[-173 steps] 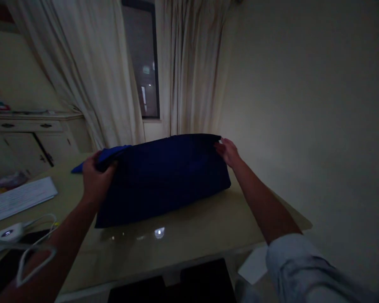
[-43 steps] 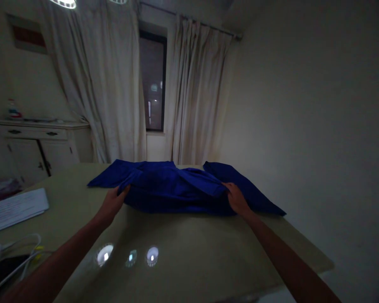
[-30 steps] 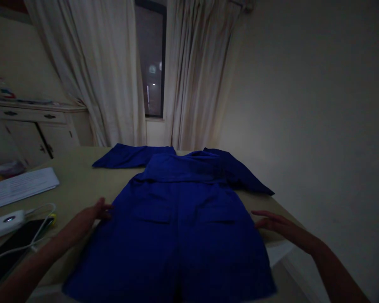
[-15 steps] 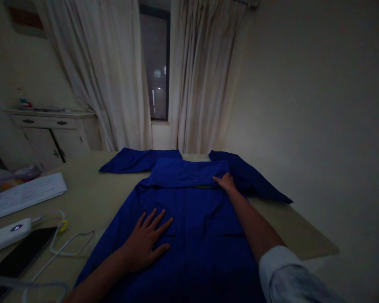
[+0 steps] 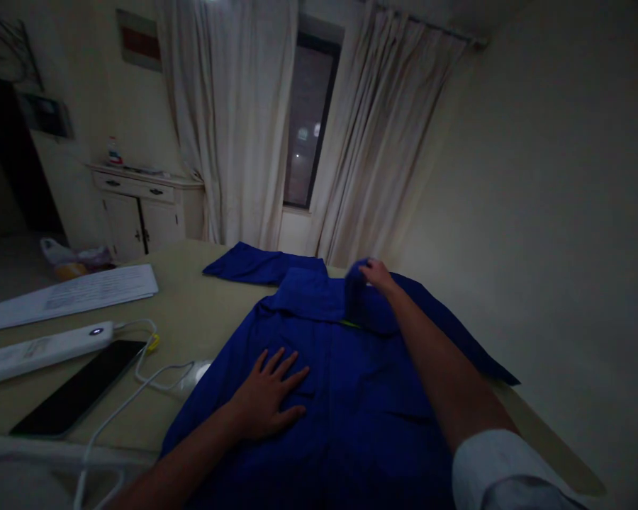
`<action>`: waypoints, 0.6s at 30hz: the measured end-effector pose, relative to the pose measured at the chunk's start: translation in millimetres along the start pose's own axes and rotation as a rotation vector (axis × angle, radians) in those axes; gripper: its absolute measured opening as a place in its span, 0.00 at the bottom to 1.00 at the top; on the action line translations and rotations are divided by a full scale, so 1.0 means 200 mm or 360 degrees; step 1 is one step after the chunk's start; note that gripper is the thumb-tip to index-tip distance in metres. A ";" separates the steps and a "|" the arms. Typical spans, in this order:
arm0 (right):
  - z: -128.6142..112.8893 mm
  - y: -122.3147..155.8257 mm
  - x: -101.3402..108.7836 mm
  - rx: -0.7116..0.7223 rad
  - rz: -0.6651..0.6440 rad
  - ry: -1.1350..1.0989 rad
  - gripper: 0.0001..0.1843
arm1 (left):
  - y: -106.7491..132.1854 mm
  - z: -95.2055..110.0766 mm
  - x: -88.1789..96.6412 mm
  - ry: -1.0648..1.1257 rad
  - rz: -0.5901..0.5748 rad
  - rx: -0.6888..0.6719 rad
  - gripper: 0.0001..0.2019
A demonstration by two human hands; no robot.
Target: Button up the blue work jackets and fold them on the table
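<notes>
Jacket (image 5: 345, 397), deep blue, lies spread on the table (image 5: 191, 312) straight ahead of the person, its body running from the near side outward, so the long axis points away, along the centre seam (image 5: 329, 375). One sleeve (image 5: 266, 266) stretches off to the far left; the other sleeve (image 5: 451, 322) slants down along the right, partly hidden behind the right forearm (image 5: 436, 361).

Across the far part of the body goes a folded band (image 5: 308, 294), and everything hangs on how it sits: crosswise to the seam, beyond the left hand (image 5: 266, 397) and right at the right hand (image 5: 377, 275). The right hand is plainly the nearer one, pinching a lifted bit of that band, right of the seam; how the fingertips meet is too blurred to tell. A thin green strip (image 5: 349, 324) shows at the band's near edge, below the lift.

The left hand grips nothing. It rests palm down, fingers spread, on the body left of the seam, nearer the person than the band and apart from it. A phone (image 5: 79, 389) lies farther left, not touching the jacket
</notes>
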State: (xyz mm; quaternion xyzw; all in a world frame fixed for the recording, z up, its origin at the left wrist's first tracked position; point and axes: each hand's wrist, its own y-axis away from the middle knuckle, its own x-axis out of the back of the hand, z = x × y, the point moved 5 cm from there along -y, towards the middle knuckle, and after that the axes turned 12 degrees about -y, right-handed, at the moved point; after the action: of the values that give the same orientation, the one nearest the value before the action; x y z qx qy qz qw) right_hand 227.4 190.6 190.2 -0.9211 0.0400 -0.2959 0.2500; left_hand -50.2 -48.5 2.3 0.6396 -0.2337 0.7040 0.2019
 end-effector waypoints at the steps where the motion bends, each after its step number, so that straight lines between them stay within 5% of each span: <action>1: -0.12 -0.08 -0.05 0.0085 -0.0012 -0.0141 0.18 | 0.00 0.00 0.00 0.0002 0.0002 0.0001 0.39; 4: -0.44 -0.24 -0.17 0.0486 -0.0120 -0.0970 0.30 | 0.00 0.00 0.00 -0.0005 0.0014 0.0018 0.39; 7: -0.47 -0.19 -0.32 0.0509 -0.0345 -0.1132 0.32 | 0.00 0.00 0.01 -0.0005 0.0035 0.0036 0.39; 13: 0.17 0.33 -0.60 -0.0163 -0.0706 0.0598 0.46 | 0.01 0.01 0.03 0.0045 0.0012 0.0034 0.40; 15: 0.32 0.46 -0.61 -0.0271 -0.0648 0.0824 0.31 | 0.00 0.01 0.03 0.0052 0.0012 0.0031 0.40; 18: 0.38 0.52 -0.59 -0.0320 -0.0489 0.0866 0.14 | 0.00 0.00 0.01 0.0046 0.0019 0.0018 0.40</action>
State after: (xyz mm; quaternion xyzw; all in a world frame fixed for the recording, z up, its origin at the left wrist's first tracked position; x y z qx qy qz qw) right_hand 179.9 159.4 25.1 -0.8236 -0.0053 -0.5599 0.0905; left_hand -50.7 -49.4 5.1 0.6290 -0.2306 0.7156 0.1976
